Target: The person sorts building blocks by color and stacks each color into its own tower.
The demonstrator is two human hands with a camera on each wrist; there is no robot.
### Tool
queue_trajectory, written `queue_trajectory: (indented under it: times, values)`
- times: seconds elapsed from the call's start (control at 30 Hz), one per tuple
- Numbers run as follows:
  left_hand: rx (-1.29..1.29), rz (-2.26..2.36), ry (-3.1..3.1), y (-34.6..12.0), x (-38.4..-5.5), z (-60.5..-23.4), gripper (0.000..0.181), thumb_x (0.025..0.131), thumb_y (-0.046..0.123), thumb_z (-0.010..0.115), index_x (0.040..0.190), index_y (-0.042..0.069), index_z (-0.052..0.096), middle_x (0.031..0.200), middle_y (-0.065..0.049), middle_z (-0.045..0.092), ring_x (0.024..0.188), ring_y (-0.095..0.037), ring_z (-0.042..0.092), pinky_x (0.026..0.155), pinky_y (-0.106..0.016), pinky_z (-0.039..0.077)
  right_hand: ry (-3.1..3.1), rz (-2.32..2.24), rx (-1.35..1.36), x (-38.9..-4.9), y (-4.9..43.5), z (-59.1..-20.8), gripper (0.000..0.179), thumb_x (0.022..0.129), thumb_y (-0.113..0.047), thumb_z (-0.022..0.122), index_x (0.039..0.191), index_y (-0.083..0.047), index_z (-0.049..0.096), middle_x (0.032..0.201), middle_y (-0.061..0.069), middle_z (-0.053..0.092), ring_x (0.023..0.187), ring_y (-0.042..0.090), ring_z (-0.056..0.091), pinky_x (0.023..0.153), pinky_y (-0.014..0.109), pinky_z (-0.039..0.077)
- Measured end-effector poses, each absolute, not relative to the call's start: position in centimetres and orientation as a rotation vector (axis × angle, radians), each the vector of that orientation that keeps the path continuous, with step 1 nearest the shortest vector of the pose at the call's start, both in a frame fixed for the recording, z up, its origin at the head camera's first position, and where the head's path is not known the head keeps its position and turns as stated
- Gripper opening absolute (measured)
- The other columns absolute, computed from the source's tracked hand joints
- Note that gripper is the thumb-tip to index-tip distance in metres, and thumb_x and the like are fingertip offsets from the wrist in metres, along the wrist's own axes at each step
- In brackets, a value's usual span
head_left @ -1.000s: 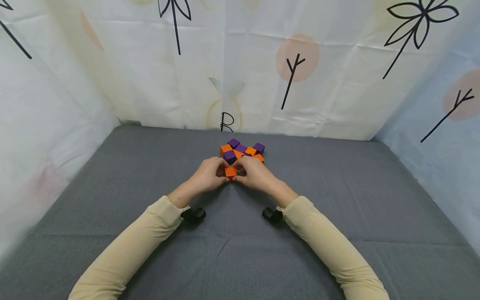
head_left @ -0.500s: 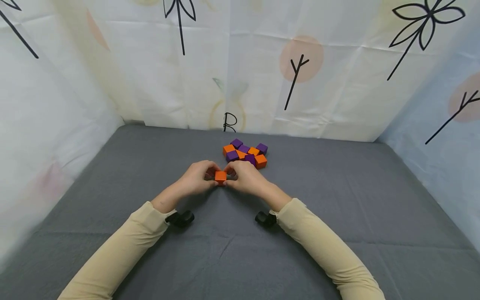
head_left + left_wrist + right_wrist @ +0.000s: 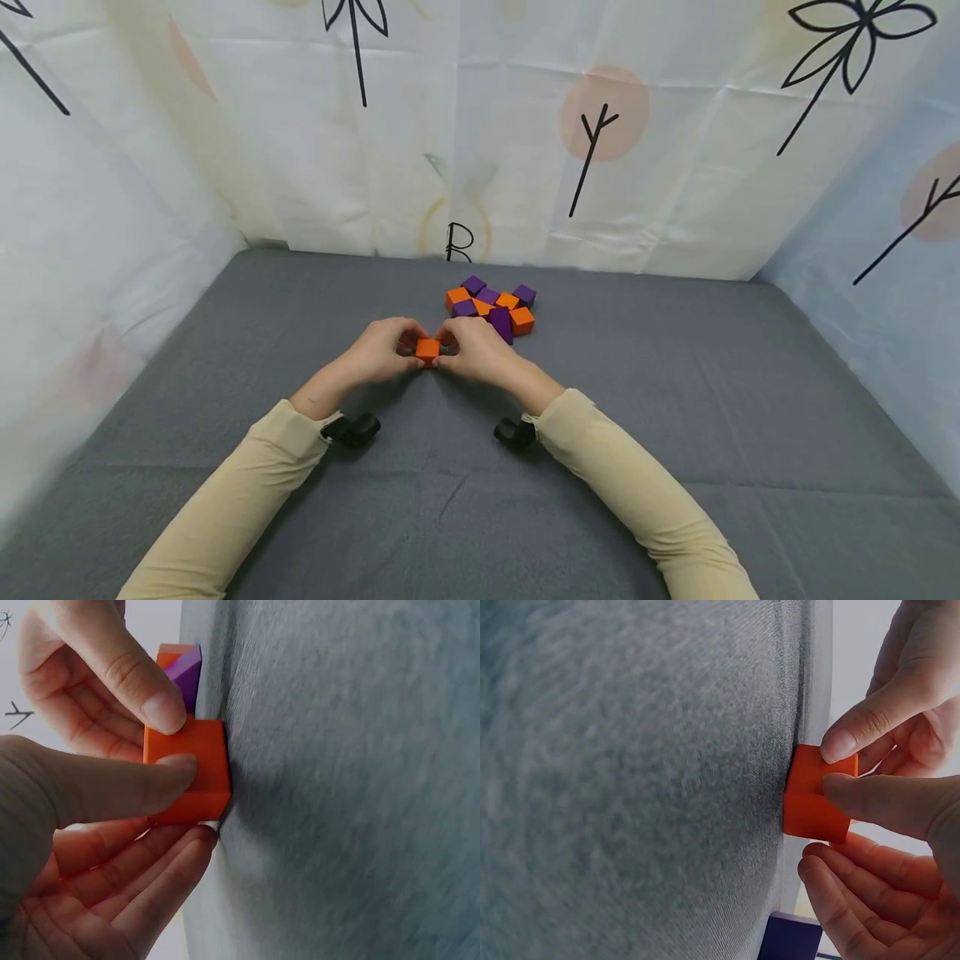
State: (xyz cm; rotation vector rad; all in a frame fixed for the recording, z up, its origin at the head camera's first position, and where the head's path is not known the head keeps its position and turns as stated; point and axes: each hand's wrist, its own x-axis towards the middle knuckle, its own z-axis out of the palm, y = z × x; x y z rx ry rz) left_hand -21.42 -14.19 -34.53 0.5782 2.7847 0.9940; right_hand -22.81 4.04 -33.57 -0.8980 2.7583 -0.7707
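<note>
An orange block (image 3: 427,351) sits on the grey cloth, between the person's two hands. The left hand (image 3: 375,352) grips it from the left, its thumb (image 3: 169,782) on the near face and its fingers behind. From the other side the right hand (image 3: 480,354) also holds the block, with its thumb (image 3: 847,791) on the same near face. In both wrist views the block's base meets the cloth. Just beyond the right hand stands a purple block (image 3: 501,326), partly hidden by that hand.
Behind the hands is a cluster of orange and purple blocks, including an orange cube (image 3: 522,322) and a purple cube (image 3: 525,295) at its right. The grey cloth (image 3: 637,400) covers the table. A patterned white curtain (image 3: 510,183) stands along the back and sides.
Both hands have moved left and slightly nearer with the orange block, away from the cluster. More of the purple and orange blocks at the cluster's front now shows.
</note>
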Motion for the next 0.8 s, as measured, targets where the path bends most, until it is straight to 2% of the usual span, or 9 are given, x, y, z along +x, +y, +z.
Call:
queue_trajectory:
  times: [0.8]
  values:
    - [0.544, 0.966, 2.722, -15.9, -22.1, -34.1, 0.030, 0.082, 0.000, 0.072, 0.111, -0.004, 0.065, 0.108, -0.019, 0.066, 0.098, -0.031, 0.066, 0.086, -0.041, 0.055, 2.743, -0.767, -0.878, -22.7, 2.7, -33.8, 0.027, 0.087, -0.020, 0.072, 0.109, -0.004, 0.067, 0.104, 0.008, 0.070, 0.096, 0.019, 0.065, 0.086, 0.032, 0.053]
